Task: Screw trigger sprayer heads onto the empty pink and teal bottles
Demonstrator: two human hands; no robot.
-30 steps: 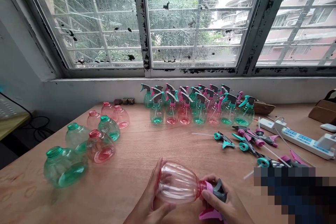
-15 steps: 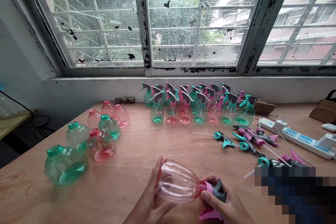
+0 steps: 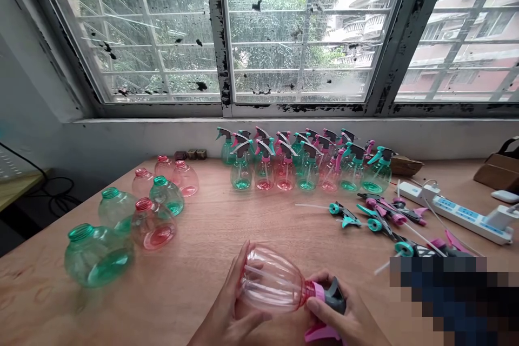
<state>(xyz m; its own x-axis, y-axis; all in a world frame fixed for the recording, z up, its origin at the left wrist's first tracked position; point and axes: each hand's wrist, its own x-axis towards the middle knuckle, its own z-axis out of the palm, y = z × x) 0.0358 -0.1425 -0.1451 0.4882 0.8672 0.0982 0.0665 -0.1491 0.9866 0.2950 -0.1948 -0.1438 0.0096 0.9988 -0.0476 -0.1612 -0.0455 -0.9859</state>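
Observation:
A clear pink spray bottle (image 3: 272,279) lies sideways between my hands above the front of the table. My left hand (image 3: 233,300) is wrapped around its base end. At the neck, my right hand (image 3: 338,311) grips the pink collar (image 3: 318,291) of a black and pink spray head (image 3: 334,297), which sits on the bottle mouth. The pink trigger (image 3: 322,333) hangs below my right hand. A thin dip tube shows through the bottle wall. How tightly the collar is screwed on I cannot tell.
Open green and pink bottles (image 3: 99,259) stand at the left. Several spray bottles with heads fitted (image 3: 308,173) stand in rows by the window wall. Loose spray heads (image 3: 389,211) lie at the right, near a white power strip (image 3: 458,213) and a brown box (image 3: 498,170).
The view has shifted slightly. Both hands keep their hold on the bottle and spray head, and my right fingers have moved a little at the collar.

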